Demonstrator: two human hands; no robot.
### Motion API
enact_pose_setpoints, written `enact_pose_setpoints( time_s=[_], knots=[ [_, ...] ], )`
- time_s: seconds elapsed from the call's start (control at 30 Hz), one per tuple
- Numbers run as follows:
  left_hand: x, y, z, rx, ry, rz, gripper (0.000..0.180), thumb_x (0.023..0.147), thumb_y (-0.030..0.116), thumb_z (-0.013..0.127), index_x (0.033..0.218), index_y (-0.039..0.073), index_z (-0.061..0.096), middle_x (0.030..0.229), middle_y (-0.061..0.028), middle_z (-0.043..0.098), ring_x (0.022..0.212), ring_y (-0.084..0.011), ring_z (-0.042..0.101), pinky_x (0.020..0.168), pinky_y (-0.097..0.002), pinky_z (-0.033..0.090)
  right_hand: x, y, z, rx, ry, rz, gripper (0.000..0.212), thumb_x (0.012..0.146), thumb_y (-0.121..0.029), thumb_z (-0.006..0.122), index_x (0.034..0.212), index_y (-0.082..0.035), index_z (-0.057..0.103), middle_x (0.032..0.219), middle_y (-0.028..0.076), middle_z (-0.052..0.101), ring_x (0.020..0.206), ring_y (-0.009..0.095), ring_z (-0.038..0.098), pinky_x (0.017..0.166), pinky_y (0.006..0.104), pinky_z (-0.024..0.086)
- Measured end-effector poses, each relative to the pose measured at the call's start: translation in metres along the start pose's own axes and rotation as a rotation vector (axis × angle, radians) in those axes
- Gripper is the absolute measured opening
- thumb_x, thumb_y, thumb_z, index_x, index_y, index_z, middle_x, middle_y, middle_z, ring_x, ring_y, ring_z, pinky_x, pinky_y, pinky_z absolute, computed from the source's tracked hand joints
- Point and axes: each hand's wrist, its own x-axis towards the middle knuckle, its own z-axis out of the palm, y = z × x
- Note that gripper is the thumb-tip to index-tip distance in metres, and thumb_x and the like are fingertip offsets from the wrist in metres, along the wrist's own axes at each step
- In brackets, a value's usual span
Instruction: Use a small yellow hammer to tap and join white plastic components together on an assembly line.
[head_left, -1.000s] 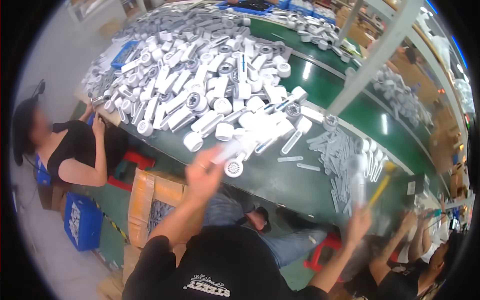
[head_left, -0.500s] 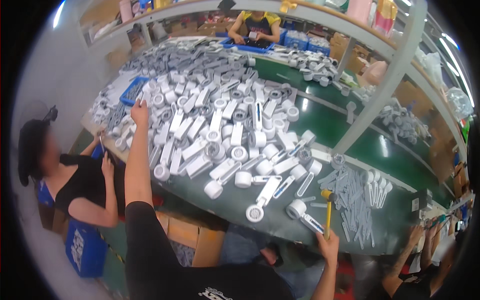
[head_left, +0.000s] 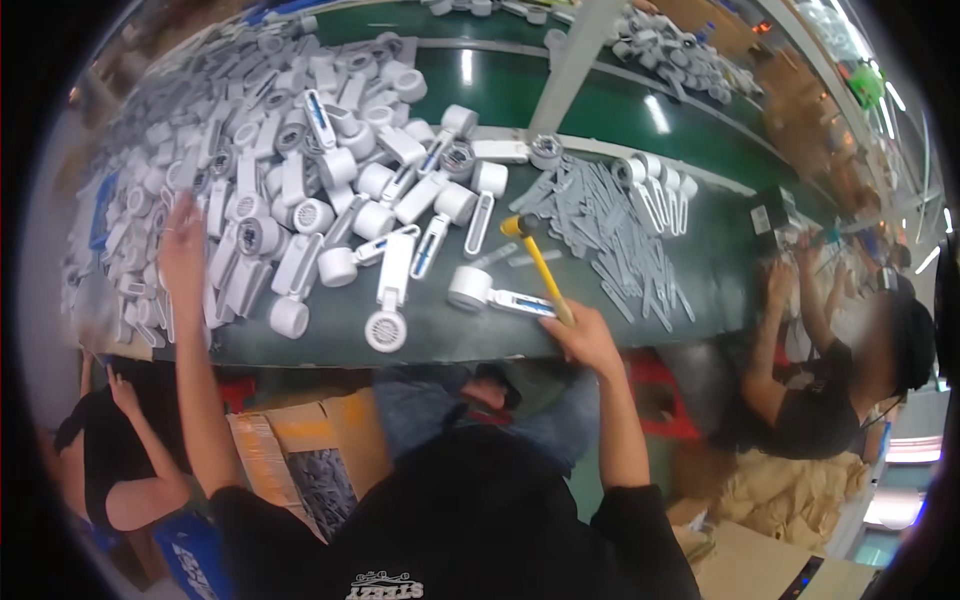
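The right hand (head_left: 588, 338) grips a yellow-handled hammer (head_left: 545, 270) near the handle's lower end, its head slanting up and away over the dark green surface (head_left: 710, 270). Just beyond those fingers lies a white handheld unit (head_left: 470, 288), round head to the left, its slim handle open and showing blue inside; the hammer's handle crosses in front of its end, so whether the fingers touch it cannot be told. The left hand (head_left: 182, 240) is blurred at the near left of a great heap of similar white units (head_left: 300, 170), and whether it is grasping one or is free cannot be made out. Between the hands, a unit with a round grille (head_left: 392, 290) lies near the front edge, head toward the person. Loose grey strips (head_left: 610, 230) crowd the right, two of them apart near the hammer's head, with a row of white units (head_left: 658, 190) fanned out just behind the pile. A pale post (head_left: 572, 75) (the chief obstruction at the back) cuts across the green belt (head_left: 480, 75). Below the surface stands an open cardboard box (head_left: 265, 465); co-workers sit at both sides.
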Motion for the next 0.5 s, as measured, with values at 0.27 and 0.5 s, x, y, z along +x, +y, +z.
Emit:
enact_pose_setpoints(
  time_s=[0.27,0.5],
  knots=[
    [-0.18,0.199,0.2,-0.046,-0.538,0.716,0.023,0.087,0.008,0.078,0.11,0.006,0.079,0.111,-0.0093,0.077,0.105,-0.0309,0.07,0.094,-0.0431,0.054,-0.004,0.039,-0.001,0.528,0.155,-0.19,0.048,0.106,-0.015,0.067,0.151,-0.004,0.056,0.061,-0.004,0.049,0.043,0.006,0.043,0.039,0.0256,0.038],
    [-0.166,0.233,0.338,0.267,-0.544,0.852,0.017,0.08,0.016,0.083,0.096,0.009,0.084,0.096,-0.0081,0.074,0.103,-0.0281,0.064,0.092,-0.0419,0.048,-0.005,0.039,0.001,0.933,0.419,-0.244,0.033,0.109,-0.018,0.064,0.136,-0.002,0.06,0.061,-0.004,0.044,0.044,0.007,0.042,0.041,0.0271,0.036]
  ],
)
